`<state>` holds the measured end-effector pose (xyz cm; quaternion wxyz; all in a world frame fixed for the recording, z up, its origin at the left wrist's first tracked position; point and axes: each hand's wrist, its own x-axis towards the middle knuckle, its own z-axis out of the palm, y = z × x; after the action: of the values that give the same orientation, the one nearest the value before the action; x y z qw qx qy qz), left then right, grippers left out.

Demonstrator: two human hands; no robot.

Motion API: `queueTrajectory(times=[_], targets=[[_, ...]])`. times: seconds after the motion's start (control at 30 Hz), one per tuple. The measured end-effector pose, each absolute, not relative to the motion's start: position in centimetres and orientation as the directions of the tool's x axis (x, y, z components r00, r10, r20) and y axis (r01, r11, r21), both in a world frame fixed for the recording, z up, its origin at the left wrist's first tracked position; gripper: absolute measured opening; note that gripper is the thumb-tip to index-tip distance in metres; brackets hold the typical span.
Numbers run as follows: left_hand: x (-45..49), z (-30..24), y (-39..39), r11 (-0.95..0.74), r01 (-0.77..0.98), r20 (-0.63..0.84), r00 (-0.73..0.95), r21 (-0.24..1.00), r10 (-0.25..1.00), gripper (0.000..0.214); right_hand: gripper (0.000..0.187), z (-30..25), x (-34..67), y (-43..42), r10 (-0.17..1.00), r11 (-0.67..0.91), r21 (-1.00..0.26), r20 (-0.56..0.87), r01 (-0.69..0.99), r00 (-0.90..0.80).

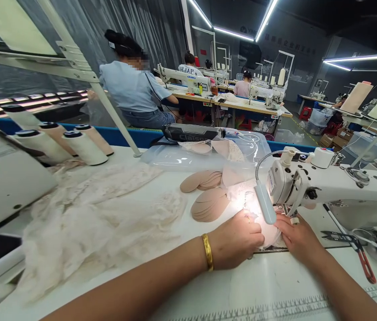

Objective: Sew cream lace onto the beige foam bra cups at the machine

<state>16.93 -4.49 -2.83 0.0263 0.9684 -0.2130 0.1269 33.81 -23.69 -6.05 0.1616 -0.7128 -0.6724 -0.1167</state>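
Note:
Under the head of a white sewing machine (312, 183) lies a pale pink fabric piece (268, 234), brightly lit by a small lamp (264, 203) on a bendy neck. My left hand (238, 238), with a gold bangle at the wrist, is closed on the left edge of this fabric, fingers curled. My right hand (297, 234) lies on the fabric's right side near the needle, fingers stretched out. The needle and the stitch line are hidden by the lamp and glare. Just left of my left hand are fanned stacks of beige pads (209, 206).
White lace fabric (108, 218) spreads over the table's left. Thread cones (84, 147) stand behind it. Scissors (342, 236) and a red-handled tool (364, 263) lie at right. A ruler strip (275, 310) runs along the front. Co-workers (135, 93) sit at machines beyond.

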Motion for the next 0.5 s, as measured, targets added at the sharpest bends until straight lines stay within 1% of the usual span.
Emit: queueTrajectory(times=[0.1,0.17,0.27,0.37,0.5], targets=[[16.93,-3.08,-4.35,-0.908,-0.418,0.304,0.865,-0.003,-0.399,0.014,0.040,-5.82,33.71,-23.73,0.932,-0.058,-0.074,0.352,0.996,0.081],[17.08,-3.31,-4.26,-0.885,-0.466,0.330,0.836,0.007,-0.438,0.014,0.042,-5.88,33.63,-23.74,0.938,-0.091,-0.071,0.330,0.993,0.109],[17.21,-3.54,-4.28,-0.842,-0.537,0.328,0.805,0.051,-0.494,0.015,0.046,-6.10,33.60,-23.77,0.938,-0.146,-0.080,0.306,0.986,0.164],[16.96,-3.52,-4.47,-0.848,-0.524,0.326,0.818,0.082,-0.474,0.020,0.049,-6.30,33.61,-23.75,0.936,-0.158,-0.095,0.303,0.983,0.180],[16.69,-3.27,-4.72,-0.868,-0.490,0.293,0.844,0.081,-0.449,0.022,0.058,-6.43,33.56,-23.59,0.939,-0.169,-0.106,0.283,0.980,0.193]])
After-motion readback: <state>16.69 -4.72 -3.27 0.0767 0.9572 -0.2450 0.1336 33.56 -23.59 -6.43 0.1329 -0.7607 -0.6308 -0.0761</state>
